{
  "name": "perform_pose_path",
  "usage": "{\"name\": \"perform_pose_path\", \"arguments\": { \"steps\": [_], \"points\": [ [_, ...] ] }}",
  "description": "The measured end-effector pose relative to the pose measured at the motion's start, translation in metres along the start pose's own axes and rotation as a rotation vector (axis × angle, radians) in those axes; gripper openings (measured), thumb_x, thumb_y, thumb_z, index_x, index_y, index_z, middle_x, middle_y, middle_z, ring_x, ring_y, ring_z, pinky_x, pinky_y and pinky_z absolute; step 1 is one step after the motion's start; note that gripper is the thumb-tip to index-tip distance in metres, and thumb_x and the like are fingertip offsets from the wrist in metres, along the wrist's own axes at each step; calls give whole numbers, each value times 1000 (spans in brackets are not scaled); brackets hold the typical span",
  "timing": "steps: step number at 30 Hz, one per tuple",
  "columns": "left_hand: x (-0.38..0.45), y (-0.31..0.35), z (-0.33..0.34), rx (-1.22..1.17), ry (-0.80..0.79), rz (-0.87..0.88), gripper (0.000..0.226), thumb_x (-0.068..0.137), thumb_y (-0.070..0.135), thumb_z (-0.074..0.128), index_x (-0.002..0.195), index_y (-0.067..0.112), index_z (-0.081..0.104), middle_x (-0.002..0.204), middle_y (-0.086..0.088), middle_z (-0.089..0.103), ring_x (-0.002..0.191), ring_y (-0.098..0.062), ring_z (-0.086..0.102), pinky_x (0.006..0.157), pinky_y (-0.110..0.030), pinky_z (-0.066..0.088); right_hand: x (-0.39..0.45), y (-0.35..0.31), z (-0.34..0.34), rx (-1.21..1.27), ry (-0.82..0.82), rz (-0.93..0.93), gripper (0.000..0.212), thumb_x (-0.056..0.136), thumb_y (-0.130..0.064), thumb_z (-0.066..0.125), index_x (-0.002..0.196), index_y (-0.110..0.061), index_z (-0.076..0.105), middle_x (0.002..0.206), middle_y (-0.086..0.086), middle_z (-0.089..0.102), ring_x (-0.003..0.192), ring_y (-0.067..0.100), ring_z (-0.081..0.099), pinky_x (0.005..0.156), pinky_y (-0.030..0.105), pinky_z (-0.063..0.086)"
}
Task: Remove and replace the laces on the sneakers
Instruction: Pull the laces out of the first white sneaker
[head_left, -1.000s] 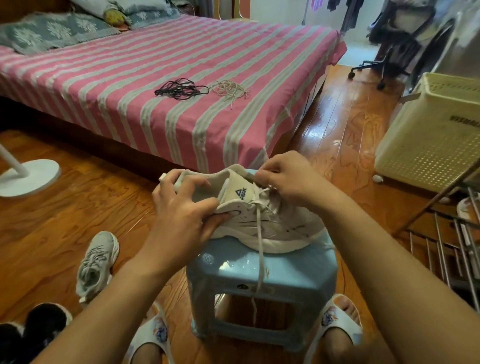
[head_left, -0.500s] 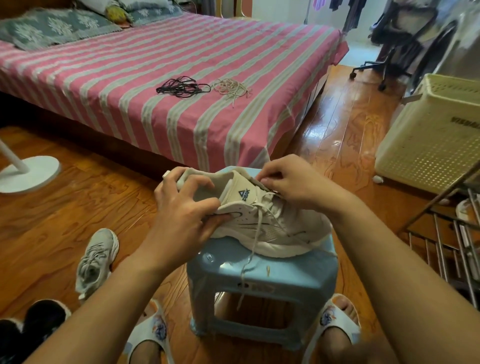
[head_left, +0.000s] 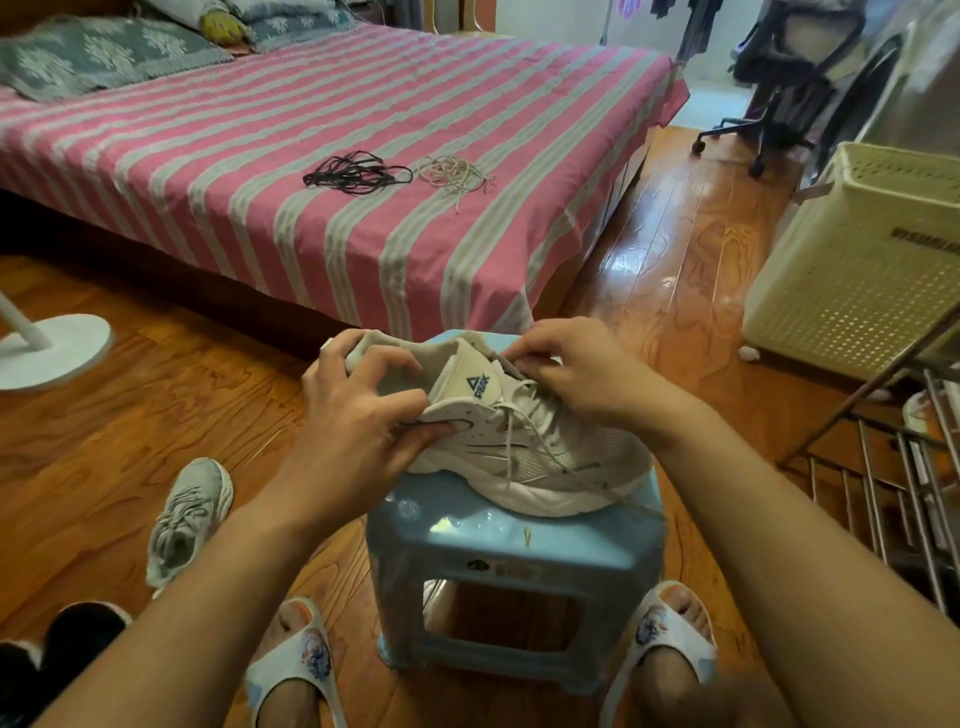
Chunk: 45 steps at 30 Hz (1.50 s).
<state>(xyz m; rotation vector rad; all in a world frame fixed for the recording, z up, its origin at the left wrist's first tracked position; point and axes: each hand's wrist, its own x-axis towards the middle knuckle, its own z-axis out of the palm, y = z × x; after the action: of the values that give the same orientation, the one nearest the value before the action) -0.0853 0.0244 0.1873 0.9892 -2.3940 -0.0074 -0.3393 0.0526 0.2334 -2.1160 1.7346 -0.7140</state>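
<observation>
A white sneaker (head_left: 545, 462) lies on a light blue plastic stool (head_left: 514, 551), toe to the right. My left hand (head_left: 363, 421) grips its heel collar and side. My right hand (head_left: 576, 369) pinches the white lace (head_left: 511, 441) at the top eyelets beside the tongue. The lace hangs loose over the sneaker's side. A second pale sneaker (head_left: 187, 519) lies on the floor at the left. On the bed lie a bundle of black laces (head_left: 353, 174) and a bundle of beige laces (head_left: 457, 174).
The pink striped bed (head_left: 311, 119) fills the far side. A cream laundry basket (head_left: 862, 260) and a metal rack (head_left: 904, 467) stand at the right, a white fan base (head_left: 57, 348) at the left. My slippered feet flank the stool. Dark slippers (head_left: 52, 649) lie at lower left.
The long lace end that hung down the stool's front has been drawn up and now lies across the sneaker's side. My right hand has shifted slightly along the eyelets.
</observation>
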Motion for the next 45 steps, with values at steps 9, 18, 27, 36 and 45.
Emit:
{"name": "perform_pose_path", "arguments": {
  "steps": [9,18,27,36,45],
  "points": [
    [-2,1,-1,0,20,-18,38,91,59,54,80,26,72,126,4,58,133,-40,35,98,-53,30,-21,70,-33,-277,471,775,27,97,-19,54,112,-5,72,114,23,67,105,41,60,85,38,44],
    [5,5,3,-26,-31,-90,39,90,59,52,84,26,72,128,7,56,135,-38,30,101,-57,28,-38,-19,18,-236,187,-346,8,85,-15,78,92,-18,76,90,-1,62,86,23,50,72,31,45],
    [5,3,1,-15,-66,-94,47,91,64,44,88,28,73,127,10,55,138,-36,27,107,-58,24,-35,0,19,-297,283,-425,4,88,-15,71,89,-13,74,89,3,56,86,22,46,73,32,39],
    [3,16,-3,17,-38,-147,41,90,60,49,82,27,72,125,5,56,135,-39,30,105,-63,26,-53,-17,0,-223,341,-293,23,86,-33,73,100,-15,73,100,3,59,96,23,51,84,30,41],
    [3,18,-6,109,-13,-162,29,91,53,61,82,28,72,123,1,57,131,-38,37,105,-58,27,-39,-14,30,-490,320,-420,9,91,-18,67,88,-9,66,93,8,57,89,29,47,74,42,38]
  ]
}}
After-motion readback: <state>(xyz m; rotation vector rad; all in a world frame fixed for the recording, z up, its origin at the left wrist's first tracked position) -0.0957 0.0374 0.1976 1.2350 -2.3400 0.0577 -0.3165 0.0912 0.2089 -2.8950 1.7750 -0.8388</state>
